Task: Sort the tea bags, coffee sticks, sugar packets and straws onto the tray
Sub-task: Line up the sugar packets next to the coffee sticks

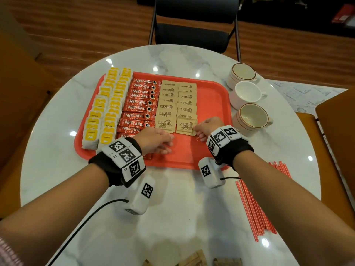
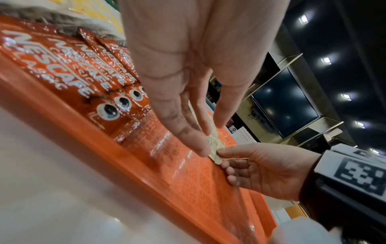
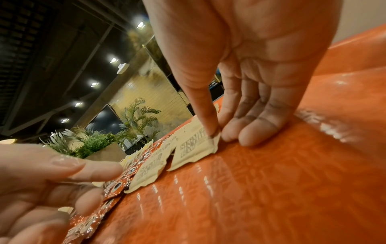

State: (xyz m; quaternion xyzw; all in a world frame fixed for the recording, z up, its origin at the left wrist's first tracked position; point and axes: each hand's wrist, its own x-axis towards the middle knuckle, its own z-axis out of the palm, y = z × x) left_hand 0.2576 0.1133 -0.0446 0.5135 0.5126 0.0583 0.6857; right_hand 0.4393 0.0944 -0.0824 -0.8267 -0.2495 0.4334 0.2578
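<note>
A red tray (image 1: 211, 104) holds two columns of yellow tea bags (image 1: 107, 106), a column of red coffee sticks (image 1: 138, 108) and two columns of brown sugar packets (image 1: 169, 104). My right hand (image 1: 197, 131) pinches the right corner of the nearest sugar packet (image 1: 185, 126) in the right column, thumb on top (image 3: 211, 128); the packet lies flat on the tray (image 3: 194, 148). My left hand (image 1: 167, 144) hovers open over the tray's front, fingers straight, holding nothing (image 2: 198, 137). Red straws (image 1: 257, 204) lie on the table to the right of the tray.
Three empty cups (image 1: 251, 116) stand in a row along the tray's right side. A dark chair (image 1: 192, 25) stands behind the round marble table (image 1: 172, 217). Small wooden pieces (image 1: 194, 260) lie at the near edge. The tray's right strip is bare.
</note>
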